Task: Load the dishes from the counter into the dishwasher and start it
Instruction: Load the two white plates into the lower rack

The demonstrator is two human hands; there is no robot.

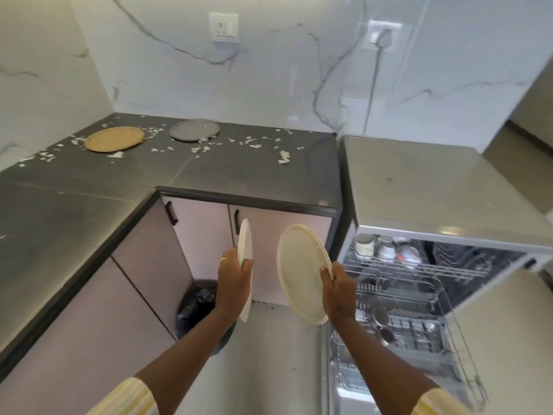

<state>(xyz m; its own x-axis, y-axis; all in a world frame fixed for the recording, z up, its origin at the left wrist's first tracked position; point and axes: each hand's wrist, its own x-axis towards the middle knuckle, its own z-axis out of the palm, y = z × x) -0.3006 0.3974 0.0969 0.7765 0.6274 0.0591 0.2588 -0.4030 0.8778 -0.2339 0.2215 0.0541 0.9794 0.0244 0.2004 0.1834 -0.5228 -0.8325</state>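
The left hand grips a white plate edge-on; the right hand grips a cream plate (both upright), left of the open dishwasher. 2 plates, tan and grey, lie on the far worktop.

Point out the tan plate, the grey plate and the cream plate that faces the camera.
tan plate (115, 139): head view, centre of its top face.
grey plate (194, 130): head view, centre of its top face.
cream plate (299, 271): head view, middle of its facing side.
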